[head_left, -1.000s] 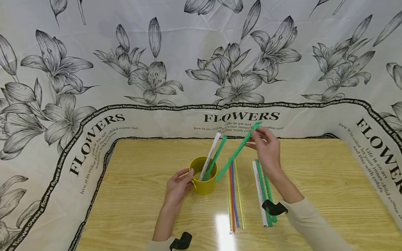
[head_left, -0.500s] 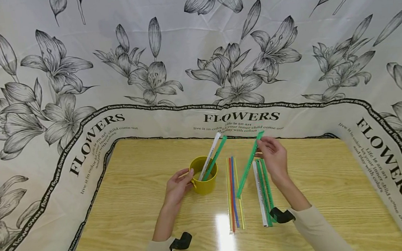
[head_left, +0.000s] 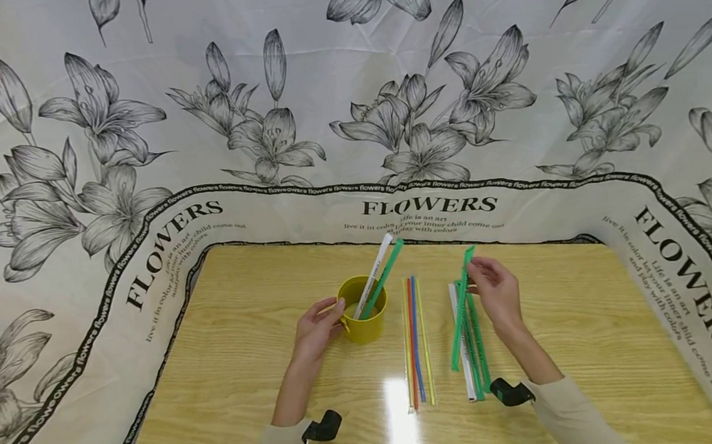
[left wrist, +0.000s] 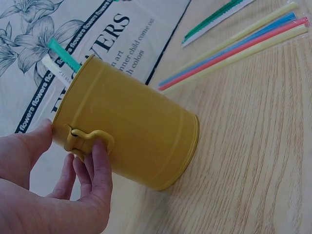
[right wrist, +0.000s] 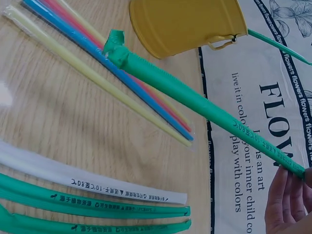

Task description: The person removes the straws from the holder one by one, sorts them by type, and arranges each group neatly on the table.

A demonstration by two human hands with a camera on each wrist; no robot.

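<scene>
A yellow metal bucket (head_left: pixel 364 327) stands on the table, with a white wrapped straw (head_left: pixel 374 274) and a green wrapped straw (head_left: pixel 388 270) leaning in it. My left hand (head_left: pixel 313 330) grips the bucket at its left side; in the left wrist view the thumb is at the rim and the fingers are on the handle's ear (left wrist: pixel 92 141). My right hand (head_left: pixel 496 288) pinches another green wrapped straw (right wrist: pixel 195 107) near its upper end. That straw slants above a row of wrapped straws, one white (right wrist: pixel 87 178) and two green (right wrist: pixel 92 201), and overlaps them in the head view.
Between bucket and wrapped row lie thin clear-wrapped straws: yellow (head_left: pixel 426 344), blue (head_left: pixel 416 338) and red (head_left: pixel 412 349). A white cloth with printed flowers (head_left: pixel 411 124) rises behind the wooden table (head_left: pixel 229 377) and along its sides.
My right hand has moved right and toward me, carrying the green straw from beside the bucket to over the wrapped row. My left hand and the bucket have stayed in place.
</scene>
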